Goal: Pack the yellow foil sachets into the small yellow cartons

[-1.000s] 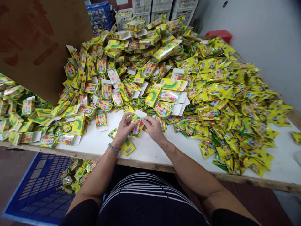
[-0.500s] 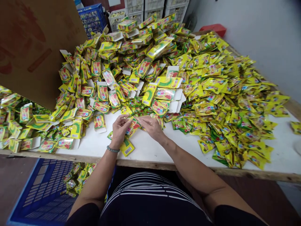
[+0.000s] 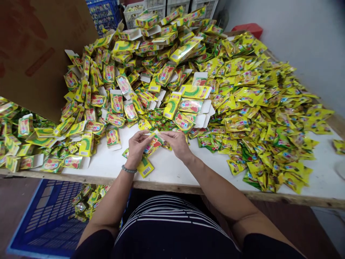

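My left hand (image 3: 137,148) and my right hand (image 3: 176,143) meet over the white table (image 3: 172,172), both closed on one small yellow carton (image 3: 154,142) with red and green print. The left fingers wrap its lower end and the right fingers pinch its upper end, where the flap looks folded in. Under my left wrist lies a flat yellow box (image 3: 145,168) with a barcode. A heap of empty open cartons (image 3: 129,82) rises just beyond my hands. A wide spread of yellow sachets (image 3: 269,115) covers the table's right side.
A blue plastic crate (image 3: 48,219) with a few filled cartons stands on the floor at my left. A brown cardboard sheet (image 3: 35,46) leans at the far left. White and blue crates (image 3: 129,9) stand behind the table. A red object (image 3: 248,29) sits by the wall.
The carton's white flap stood open a second ago and now looks folded shut. Both hands stayed on the carton and shifted only slightly.
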The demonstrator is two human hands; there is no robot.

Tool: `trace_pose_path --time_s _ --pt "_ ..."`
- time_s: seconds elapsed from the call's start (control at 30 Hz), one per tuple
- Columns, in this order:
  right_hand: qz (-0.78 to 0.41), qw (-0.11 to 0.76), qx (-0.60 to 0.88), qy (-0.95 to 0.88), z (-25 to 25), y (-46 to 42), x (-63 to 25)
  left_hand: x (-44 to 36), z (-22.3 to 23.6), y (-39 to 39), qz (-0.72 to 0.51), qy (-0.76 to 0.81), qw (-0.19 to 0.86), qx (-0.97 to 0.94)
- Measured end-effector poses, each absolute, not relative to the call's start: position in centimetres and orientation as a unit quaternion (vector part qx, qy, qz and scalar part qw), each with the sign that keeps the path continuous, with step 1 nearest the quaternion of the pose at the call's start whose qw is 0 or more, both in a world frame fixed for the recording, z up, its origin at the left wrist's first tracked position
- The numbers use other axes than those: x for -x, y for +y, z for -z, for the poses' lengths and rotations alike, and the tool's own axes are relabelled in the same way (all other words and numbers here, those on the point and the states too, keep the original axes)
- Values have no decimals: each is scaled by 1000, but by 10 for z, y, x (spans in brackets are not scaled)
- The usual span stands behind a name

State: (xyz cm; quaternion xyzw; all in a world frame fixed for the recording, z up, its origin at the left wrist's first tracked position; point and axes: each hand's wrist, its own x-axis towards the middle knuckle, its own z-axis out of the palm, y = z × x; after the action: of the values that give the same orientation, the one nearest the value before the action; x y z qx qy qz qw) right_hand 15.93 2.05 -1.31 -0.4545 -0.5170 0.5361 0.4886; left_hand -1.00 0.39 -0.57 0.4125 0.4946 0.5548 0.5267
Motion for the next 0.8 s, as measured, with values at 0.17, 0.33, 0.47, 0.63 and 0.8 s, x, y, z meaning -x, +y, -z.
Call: trace_pose_path --time_s 0.17,0.33,0.47,0.63,0.8 --pt "-530 454 440 -566 14 26 -170 10 2 2 -556 492 533 -405" --pt "-429 439 385 -689 9 15 -170 11 -1 0 -559 489 548 -385" --pt "-359 467 366 -720 9 1 -159 13 -3 -1 -578 475 556 -363" --pt "-372 473 379 -703 11 -6 -145 6 -3 2 -592 473 560 -335" --pt "-349 412 334 -772 18 -9 -138 34 -23 -7 -582 527 509 -353"
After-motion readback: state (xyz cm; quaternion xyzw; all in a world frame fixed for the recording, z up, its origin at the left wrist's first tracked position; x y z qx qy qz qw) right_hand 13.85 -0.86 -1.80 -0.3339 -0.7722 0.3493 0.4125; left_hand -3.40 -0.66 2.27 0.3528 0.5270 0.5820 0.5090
